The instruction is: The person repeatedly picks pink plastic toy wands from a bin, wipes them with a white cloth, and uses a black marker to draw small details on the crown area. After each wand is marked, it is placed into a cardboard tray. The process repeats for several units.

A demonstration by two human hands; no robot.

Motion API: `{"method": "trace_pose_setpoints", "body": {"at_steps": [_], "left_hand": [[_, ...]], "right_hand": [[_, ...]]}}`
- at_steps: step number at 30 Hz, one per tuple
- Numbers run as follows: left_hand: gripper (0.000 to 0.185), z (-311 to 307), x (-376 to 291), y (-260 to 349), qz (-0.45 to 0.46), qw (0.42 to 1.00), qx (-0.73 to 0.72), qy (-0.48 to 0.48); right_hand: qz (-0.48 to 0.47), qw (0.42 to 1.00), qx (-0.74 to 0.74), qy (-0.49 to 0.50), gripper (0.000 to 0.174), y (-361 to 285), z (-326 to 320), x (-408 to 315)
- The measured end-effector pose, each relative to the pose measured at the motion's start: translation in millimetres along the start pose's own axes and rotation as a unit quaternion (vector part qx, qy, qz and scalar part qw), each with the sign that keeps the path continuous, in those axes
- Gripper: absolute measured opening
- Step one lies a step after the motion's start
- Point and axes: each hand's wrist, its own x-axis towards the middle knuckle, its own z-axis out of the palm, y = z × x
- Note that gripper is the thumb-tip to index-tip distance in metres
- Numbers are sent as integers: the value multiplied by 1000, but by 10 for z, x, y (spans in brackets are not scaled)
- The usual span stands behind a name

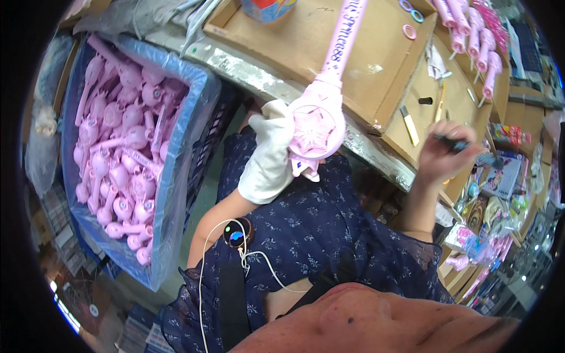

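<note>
A white glove covers my left hand, which holds a pink plastic toy wand by its round head. The head shows a star-shaped recess, and the printed handle points up and away over the cardboard tray. My bare right hand is raised at the right, its fingers closed around a dark, slim tool whose far part is blurred; its kind cannot be told. Below that hand's left side, a cutter with a yellowish handle lies on cardboard beside a small black cylinder.
At the left stands a blue crate lined with plastic, filled with pink wand parts. A shallow cardboard tray on the bench holds small rings. More pink handles lie at the upper right, with packaged goods below them.
</note>
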Motion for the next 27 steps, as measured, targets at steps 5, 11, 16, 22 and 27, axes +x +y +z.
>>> {"method": "trace_pose_setpoints", "body": {"at_steps": [5,11,16,22,27], "left_hand": [[49,-85,-61,5,-10,998,17,-53],[40,-156,-12,-205,108,977,184,14],[37,-274,-28,-292,144,932,332,2],[39,-292,-50,-284,183,841,509,-16],[23,-203,-59,-360,152,970,189,29]], "right_hand": [[234,949,178,-116,17,120,779,-781],[114,979,-4,-172,26,106,956,-925],[86,970,-102,-202,28,73,965,-958],[48,972,-124,-195,38,123,960,-993],[44,968,-145,-198,37,113,959,-999]]}}
